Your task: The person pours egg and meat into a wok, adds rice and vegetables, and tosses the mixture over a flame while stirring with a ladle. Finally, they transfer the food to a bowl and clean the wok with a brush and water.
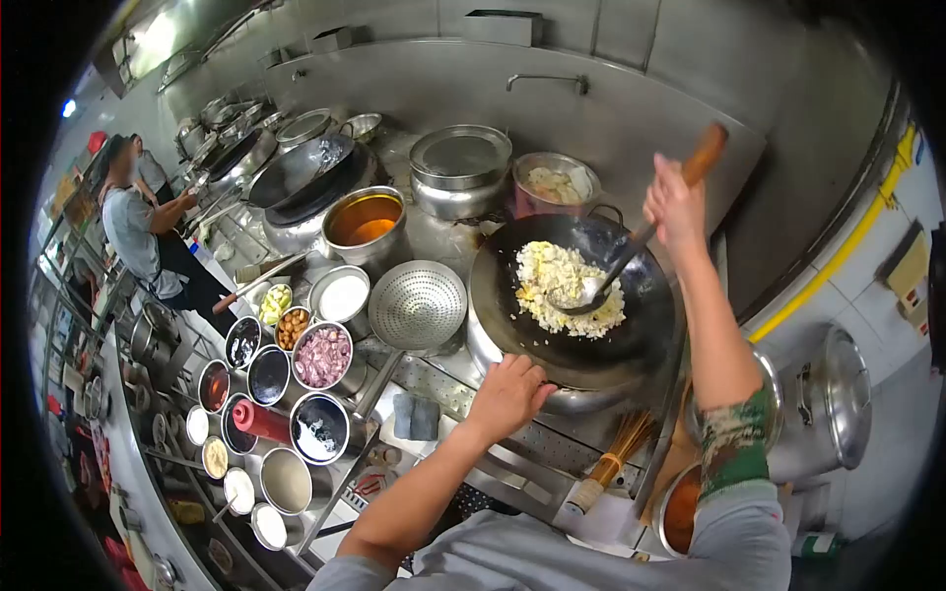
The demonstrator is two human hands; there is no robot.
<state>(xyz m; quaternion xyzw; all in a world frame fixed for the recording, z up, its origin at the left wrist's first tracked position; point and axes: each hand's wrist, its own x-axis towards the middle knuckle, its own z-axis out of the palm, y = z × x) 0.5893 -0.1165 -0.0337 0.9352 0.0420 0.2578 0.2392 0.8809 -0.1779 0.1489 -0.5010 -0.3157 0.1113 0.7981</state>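
My right hand (678,209) is closed around the long handle of a ladle (631,253), just below its wooden end. The ladle slants down to the left, its bowl in a heap of fried rice (557,276) with yellow egg-like bits. This rice lies in the middle of a large dark wok (641,340) on the stove. At the wok's near-left rim is my left hand (508,396), its fingers curled over the edge and the thumb pointing right; the fingertips are partly hidden. A few loose grains stick to the wok wall.
Left of the wok are a perforated strainer (418,305), a pot of orange oil (365,225) and several seasoning containers, one holding chopped purplish onion (322,356). A bamboo brush (611,463) lies at the near right. A person (143,222) stands at the far left.
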